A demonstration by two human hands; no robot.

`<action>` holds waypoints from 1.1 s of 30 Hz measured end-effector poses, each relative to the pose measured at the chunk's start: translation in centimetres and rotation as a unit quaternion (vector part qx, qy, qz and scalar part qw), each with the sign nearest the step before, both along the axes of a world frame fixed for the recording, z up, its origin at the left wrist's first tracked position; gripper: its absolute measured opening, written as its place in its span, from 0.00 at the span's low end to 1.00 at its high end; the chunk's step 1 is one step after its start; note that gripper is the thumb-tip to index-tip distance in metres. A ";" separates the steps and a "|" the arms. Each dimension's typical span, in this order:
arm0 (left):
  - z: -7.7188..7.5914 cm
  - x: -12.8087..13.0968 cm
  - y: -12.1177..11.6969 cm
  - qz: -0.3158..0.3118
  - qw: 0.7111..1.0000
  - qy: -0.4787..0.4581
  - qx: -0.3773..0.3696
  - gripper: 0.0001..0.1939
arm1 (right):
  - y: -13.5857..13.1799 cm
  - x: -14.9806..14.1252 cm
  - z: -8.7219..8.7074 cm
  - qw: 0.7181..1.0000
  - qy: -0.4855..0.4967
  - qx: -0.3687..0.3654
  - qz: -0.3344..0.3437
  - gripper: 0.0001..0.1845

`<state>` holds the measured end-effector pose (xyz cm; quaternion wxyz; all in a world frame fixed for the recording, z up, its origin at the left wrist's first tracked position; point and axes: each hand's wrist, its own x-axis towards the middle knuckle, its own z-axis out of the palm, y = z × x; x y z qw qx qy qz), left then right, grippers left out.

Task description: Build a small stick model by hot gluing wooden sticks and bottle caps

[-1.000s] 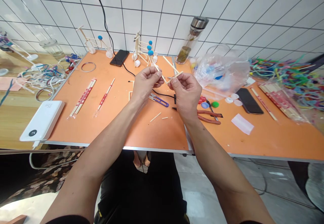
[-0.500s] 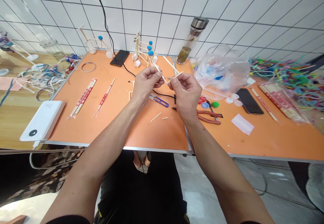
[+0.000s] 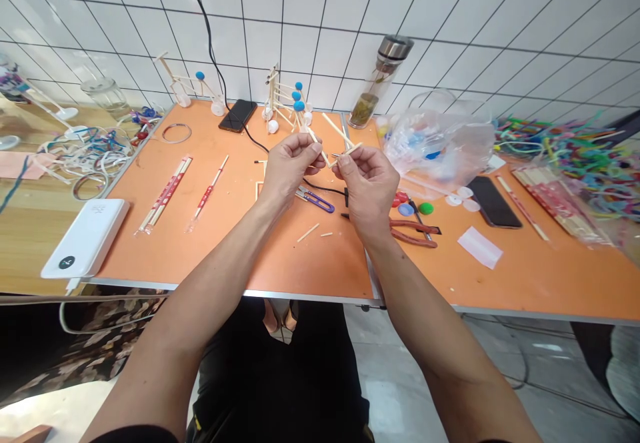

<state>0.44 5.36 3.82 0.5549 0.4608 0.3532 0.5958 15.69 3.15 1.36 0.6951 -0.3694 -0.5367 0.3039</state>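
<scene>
Head view: the left hand (image 3: pixel 287 166) and right hand (image 3: pixel 367 186) grip wooden sticks (image 3: pixel 336 129) between their fingertips, held up above the orange counter (image 3: pixel 240 256), just past the snips (image 3: pixel 315 199) and pliers (image 3: pixel 415 233).

Pale tan wooden sticks (image 3: pixel 334 127)

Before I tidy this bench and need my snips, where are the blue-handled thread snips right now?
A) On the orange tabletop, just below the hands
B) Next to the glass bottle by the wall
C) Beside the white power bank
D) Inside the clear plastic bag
A: the blue-handled thread snips lie on the orange tabletop, just below the gap between the left hand and right hand, which hold the wooden sticks.
</scene>
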 end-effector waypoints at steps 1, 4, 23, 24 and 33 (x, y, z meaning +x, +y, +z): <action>-0.1 0.0 0.0 -0.002 1.000 -0.002 0.005 0.14 | 0.0 0.0 0.0 1.000 0.000 -0.001 0.001 0.22; -0.2 0.0 0.2 -0.004 1.000 -0.002 0.018 0.15 | 0.0 0.1 -0.1 1.000 -0.007 -0.002 -0.001 0.23; -0.4 -0.1 0.3 -0.003 0.999 0.013 0.033 0.09 | 0.2 0.1 -0.4 1.000 -0.011 0.003 0.002 0.23; -0.4 -0.1 0.3 -0.004 0.999 0.012 0.036 0.09 | 0.2 0.1 -0.4 1.000 -0.012 0.001 0.000 0.24; -0.2 0.0 0.2 0.000 0.999 0.018 0.034 0.07 | 0.1 0.1 -0.3 1.000 -0.027 -0.006 -0.010 0.25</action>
